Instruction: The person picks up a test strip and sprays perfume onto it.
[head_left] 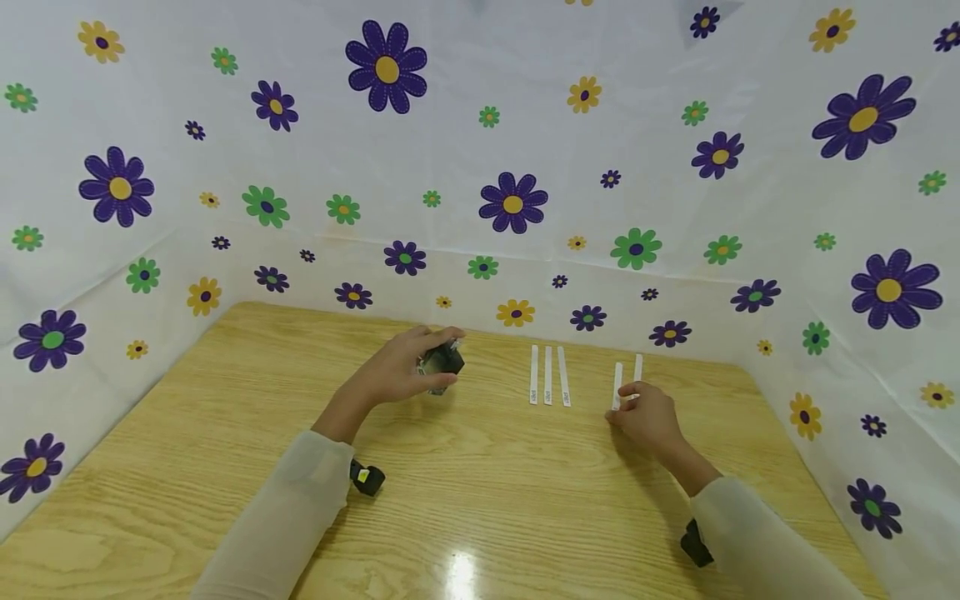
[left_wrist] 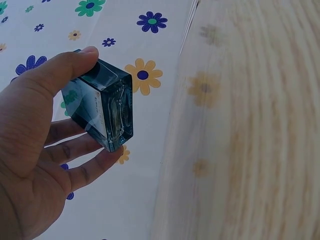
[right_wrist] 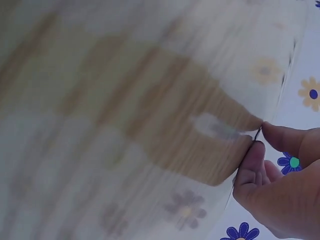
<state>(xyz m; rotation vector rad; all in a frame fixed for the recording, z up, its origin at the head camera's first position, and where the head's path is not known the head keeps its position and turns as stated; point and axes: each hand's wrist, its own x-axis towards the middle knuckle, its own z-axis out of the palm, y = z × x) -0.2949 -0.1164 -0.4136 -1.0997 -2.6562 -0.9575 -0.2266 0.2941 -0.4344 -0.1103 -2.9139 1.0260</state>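
A dark teal glass perfume bottle (head_left: 442, 358) is held in my left hand (head_left: 401, 365) above the back of the table. In the left wrist view the square bottle (left_wrist: 117, 107) tilts, thumb on one side and fingers on the other. At the right, my right hand (head_left: 651, 421) pinches the near end of a white paper strip (head_left: 618, 379). Thumb and fingertips (right_wrist: 256, 152) meet on its thin edge in the right wrist view. Another white strip (head_left: 638, 367) lies just beyond, partly hidden by the hand.
Three white paper strips (head_left: 548, 375) with small print lie side by side on the wooden table (head_left: 480, 467), between the hands. A flower-patterned white sheet (head_left: 450, 158) encloses the table's back and sides. Black wrist devices (head_left: 367, 479) sit under both forearms.
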